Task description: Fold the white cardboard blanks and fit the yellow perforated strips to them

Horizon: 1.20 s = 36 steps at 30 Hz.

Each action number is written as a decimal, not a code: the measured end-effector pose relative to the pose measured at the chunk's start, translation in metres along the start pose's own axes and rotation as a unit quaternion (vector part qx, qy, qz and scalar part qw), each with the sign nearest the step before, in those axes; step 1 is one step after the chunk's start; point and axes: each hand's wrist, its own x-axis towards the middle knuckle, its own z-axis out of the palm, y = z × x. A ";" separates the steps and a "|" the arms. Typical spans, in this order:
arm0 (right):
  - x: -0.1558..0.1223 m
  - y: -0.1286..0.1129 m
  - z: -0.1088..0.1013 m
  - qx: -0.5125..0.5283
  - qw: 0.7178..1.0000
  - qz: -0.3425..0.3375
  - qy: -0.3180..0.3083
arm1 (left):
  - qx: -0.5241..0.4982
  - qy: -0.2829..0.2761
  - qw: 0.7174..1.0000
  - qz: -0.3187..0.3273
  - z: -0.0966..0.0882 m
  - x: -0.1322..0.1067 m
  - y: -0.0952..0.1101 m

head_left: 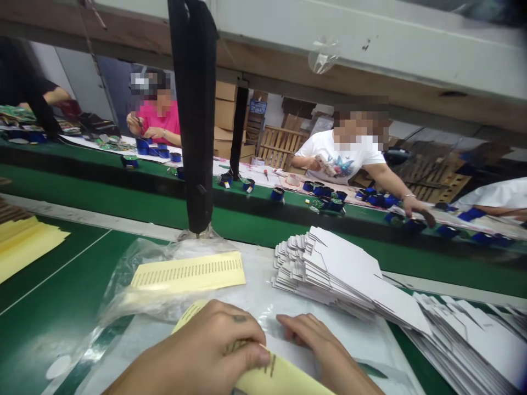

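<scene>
My left hand (206,348) is closed on a yellow label sheet (284,376) with rows of small dark print. The sheet is bent, with one end showing behind the knuckles and the other below the thumb. To its right, my right hand (315,340) is held low over the pale surface, fingers stretched out to the left; I see nothing gripped in it. A second yellow label sheet (189,272) lies flat on clear plastic film (135,304), beyond my left hand. A stack of flat white cartons (341,269) lies beyond my right hand.
More flat white cartons (481,340) fan out at the right. Yellow sheets (28,247) are piled at the left on the green table (53,312). A black post (193,120) stands ahead. Across the green conveyor belt (247,214), carrying blue round parts (278,193), people sit working.
</scene>
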 end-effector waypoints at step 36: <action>0.015 -0.032 0.026 0.049 0.931 -0.252 0.260 | 0.194 -0.065 0.970 -0.130 0.001 -0.006 0.005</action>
